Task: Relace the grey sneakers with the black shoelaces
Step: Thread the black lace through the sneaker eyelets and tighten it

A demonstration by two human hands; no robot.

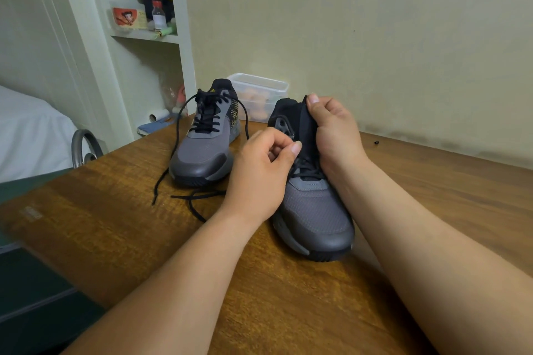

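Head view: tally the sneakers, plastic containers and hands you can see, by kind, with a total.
Grey mesh sneakers: 2
Clear plastic container: 1
Bare hands: 2, left hand pinching the near sneaker's black shoelace, right hand gripping its tongue
Total: 5

The wooden bench (288,302) fills the lower frame, carrying a grey sneaker (202,153) centre-left, a second sneaker (314,216) at centre, loose black laces (184,196), and a clear plastic box (259,89) behind.

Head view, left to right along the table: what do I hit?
Loose lace end → laced grey sneaker → left hand → right hand → small black speck. Skipped: second sneaker, held by both hands, and the plastic tub behind.
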